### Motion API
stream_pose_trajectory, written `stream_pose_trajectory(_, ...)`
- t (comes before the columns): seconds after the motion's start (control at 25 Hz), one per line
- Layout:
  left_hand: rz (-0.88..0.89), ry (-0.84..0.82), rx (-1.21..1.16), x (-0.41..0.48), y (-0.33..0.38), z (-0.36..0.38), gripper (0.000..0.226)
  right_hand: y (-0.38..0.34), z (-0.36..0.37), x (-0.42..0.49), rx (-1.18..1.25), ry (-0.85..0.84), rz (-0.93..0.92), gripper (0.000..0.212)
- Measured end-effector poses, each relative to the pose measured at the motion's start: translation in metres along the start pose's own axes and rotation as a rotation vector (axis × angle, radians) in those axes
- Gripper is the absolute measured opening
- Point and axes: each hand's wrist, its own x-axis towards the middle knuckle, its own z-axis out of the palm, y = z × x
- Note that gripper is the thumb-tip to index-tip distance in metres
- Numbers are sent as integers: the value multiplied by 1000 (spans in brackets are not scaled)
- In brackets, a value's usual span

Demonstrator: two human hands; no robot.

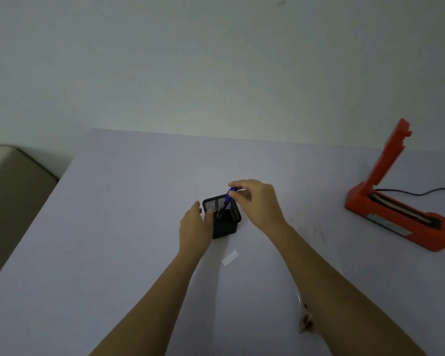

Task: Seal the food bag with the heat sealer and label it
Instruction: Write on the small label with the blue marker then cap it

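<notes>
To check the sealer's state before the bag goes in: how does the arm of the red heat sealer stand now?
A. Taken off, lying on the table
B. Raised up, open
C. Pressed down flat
B: the heat sealer has its arm tilted up, away from the base, so the sealing strip is uncovered.

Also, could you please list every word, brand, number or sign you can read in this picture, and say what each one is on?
No text can be read anywhere.
White label on the table: blank as far as the picture shows.
Silver plate on the red heat sealer: too blurred to tell whether it bears print.
Blue pen in the right hand: no readable marking.
Black mesh pen holder, steadied by the left hand: none.
</notes>
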Motion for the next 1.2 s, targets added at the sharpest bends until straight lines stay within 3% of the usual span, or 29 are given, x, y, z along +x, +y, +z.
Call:
stream_pose_trajectory(0.08, 131, 12, -51, -13, 7, -13, 44, -10, -24, -8, 64, 128, -36, 22)
stream_pose_trajectory(0.2, 303, -113, -105, -38, 20, -28, 36, -19, -59, -21, 154, 224, 32, 21)
stream_pose_trajectory(0.48, 344, -145, -357, -88, 70, -31, 14, -34, -116, -50, 399, 333, 193, 23)
stream_pose_trajectory(0.6, 422, -155, -351, -109, 85, -27, 12, -42, -111, -72, 478, 289, 304, 22)
stream_pose_trajectory(0.68, 485, -145, -309, -123, 91, -21, 12, -46, -102, -83, 443, 301, 336, 35)
stream_pose_trajectory(0.92, 477, -152, -268, -144, 100, -20, 16, -55, -102, -85, 524, 488, 432, 42)
stream_pose_trajectory(1.04, 516, -203, -205, -149, 103, -20, 22, -56, -110, -80, 489, 447, 422, 40)
stream_pose_trajectory(1.2, 388, -354, -212, -149, 90, -21, 33, -45, -104, -85, 509, 418, 490, 39)
